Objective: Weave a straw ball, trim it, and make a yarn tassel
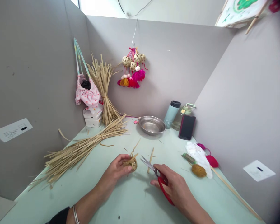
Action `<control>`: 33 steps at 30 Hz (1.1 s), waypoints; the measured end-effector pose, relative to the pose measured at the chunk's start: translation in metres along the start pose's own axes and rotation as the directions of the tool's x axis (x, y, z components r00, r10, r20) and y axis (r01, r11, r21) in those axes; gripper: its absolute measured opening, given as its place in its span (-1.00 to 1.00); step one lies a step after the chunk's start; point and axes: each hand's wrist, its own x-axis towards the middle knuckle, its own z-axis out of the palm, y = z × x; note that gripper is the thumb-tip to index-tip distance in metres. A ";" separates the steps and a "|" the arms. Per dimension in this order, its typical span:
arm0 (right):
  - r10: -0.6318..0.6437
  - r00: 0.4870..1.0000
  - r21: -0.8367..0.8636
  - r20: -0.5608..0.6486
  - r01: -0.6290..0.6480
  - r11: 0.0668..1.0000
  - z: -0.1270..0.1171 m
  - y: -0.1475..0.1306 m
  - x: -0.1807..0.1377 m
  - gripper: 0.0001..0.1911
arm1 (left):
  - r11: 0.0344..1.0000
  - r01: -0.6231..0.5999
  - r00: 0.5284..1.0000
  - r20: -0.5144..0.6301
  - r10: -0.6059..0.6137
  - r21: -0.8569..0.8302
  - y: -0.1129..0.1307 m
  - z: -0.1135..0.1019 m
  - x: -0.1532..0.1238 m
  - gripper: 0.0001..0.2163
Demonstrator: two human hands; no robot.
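the ball (134,164), small, woven of pale straw, is held with loose ends poking up (scruffy, from where i stand); just right, the red-handled scissors (155,170), blades slightly parted, slant toward it.

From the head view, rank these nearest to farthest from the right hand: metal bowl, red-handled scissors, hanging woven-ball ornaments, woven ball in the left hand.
1. Red-handled scissors: held in the right hand.
2. Woven ball: to its left, in the left hand.
3. Metal bowl: farther back on the table.
4. Hanging woven-ball ornaments: against the back partition.
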 end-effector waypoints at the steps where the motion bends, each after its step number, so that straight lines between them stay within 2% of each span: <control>1: -0.007 1.000 -0.020 0.001 0.007 1.000 0.000 -0.001 -0.001 -0.64 | 0.999 -0.025 0.999 -0.030 0.025 0.024 -0.001 0.000 0.000 -0.67; 4: -0.023 1.000 -0.080 0.020 0.025 0.996 0.002 -0.003 -0.002 -0.63 | 0.988 -0.101 0.992 -0.068 0.109 0.117 -0.003 0.000 0.001 -0.62; 11: -0.007 0.993 -0.099 0.117 0.019 0.995 0.002 -0.010 -0.001 -0.67 | 0.956 -0.183 0.983 0.040 0.179 0.231 -0.009 -0.005 0.003 -0.62; 18: -0.021 0.987 -0.150 0.157 0.045 0.988 0.003 -0.012 -0.002 -0.67 | 0.929 -0.210 0.976 0.007 0.218 0.305 -0.015 -0.007 0.007 -0.64; 24: -0.040 0.991 -0.196 0.125 0.064 0.978 0.005 -0.010 -0.001 -0.64 | 0.921 -0.178 0.981 -0.009 0.193 0.346 -0.010 -0.005 0.005 -0.65; 29: -0.101 0.993 -0.212 0.066 0.112 0.971 0.006 -0.004 -0.004 -0.65 | 0.963 -0.053 0.999 0.018 0.050 0.264 -0.005 -0.003 0.001 -0.69; 33: -0.175 0.983 -0.172 -0.054 0.164 0.971 0.003 0.006 -0.004 -0.66 | 1.000 -0.008 0.999 0.044 0.008 0.017 -0.004 -0.003 0.001 -0.75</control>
